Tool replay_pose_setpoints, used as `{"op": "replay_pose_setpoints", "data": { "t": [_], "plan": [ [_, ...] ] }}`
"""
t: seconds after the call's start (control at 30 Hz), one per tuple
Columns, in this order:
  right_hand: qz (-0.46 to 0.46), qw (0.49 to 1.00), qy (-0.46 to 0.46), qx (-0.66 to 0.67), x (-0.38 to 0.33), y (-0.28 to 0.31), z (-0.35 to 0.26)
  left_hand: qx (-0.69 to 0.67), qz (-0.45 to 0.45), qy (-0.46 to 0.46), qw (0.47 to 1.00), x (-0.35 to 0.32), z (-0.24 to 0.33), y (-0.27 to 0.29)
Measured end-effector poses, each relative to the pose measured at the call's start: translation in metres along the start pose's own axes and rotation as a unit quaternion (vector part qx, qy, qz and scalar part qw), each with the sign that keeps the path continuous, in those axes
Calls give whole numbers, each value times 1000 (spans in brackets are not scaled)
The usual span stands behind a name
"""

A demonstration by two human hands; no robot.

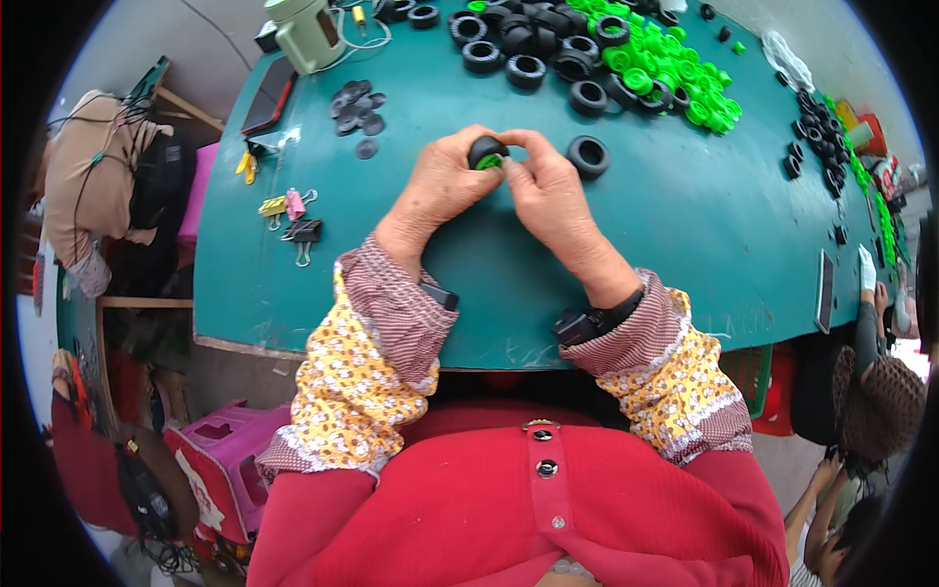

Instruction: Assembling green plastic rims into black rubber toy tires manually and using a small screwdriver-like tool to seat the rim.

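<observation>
Between my two hands, just above the green table (pixel 675 245), is a small black toy tyre (pixel 483 149) with a bright green wheel hub (pixel 491 162) in its opening. My left hand (pixel 440 181) grips the tyre from the left, its fingers curled round it. From the other side, my right hand (pixel 550 191) pinches at the hub and tyre edge with thumb and forefinger. A loose black tyre (pixel 589 157) lies right of my right hand. Left of my hands sit several flat dark discs (pixel 357 110).
Piled tyres (pixel 525 70) and green hubs (pixel 675 73) cover the far middle. A phone (pixel 269 95), binder clips (pixel 305 231) and a pale green kettle (pixel 305 37) stand at the left. At right, another phone (pixel 825 291) lies near the edge; people work beyond it.
</observation>
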State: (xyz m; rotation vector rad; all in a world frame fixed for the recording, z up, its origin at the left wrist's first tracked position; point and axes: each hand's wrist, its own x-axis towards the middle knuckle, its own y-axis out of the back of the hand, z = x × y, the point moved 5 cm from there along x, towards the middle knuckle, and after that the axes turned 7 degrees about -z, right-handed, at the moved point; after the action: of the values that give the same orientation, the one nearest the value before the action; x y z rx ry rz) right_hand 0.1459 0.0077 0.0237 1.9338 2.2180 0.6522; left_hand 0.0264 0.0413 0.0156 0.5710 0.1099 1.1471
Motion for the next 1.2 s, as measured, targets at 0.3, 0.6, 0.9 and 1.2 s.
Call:
{"op": "replay_pose_setpoints", "data": {
  "t": [0.3,0.6,0.9,1.2],
  "plan": [
    [34,999,26,19,3,4,5,-36,42,-19,998,1,6,0],
    [7,998,41,-55,-1,0,-5,-7,-7,-10,1000,6,-3,-2],
    [-18,987,-94,132,9,4,21,-20,68,-11,997,0,11,-2],
    [-19,986,-56,155,7,-1,22,6,55,-43,998,0,9,-6]
  ]
}}
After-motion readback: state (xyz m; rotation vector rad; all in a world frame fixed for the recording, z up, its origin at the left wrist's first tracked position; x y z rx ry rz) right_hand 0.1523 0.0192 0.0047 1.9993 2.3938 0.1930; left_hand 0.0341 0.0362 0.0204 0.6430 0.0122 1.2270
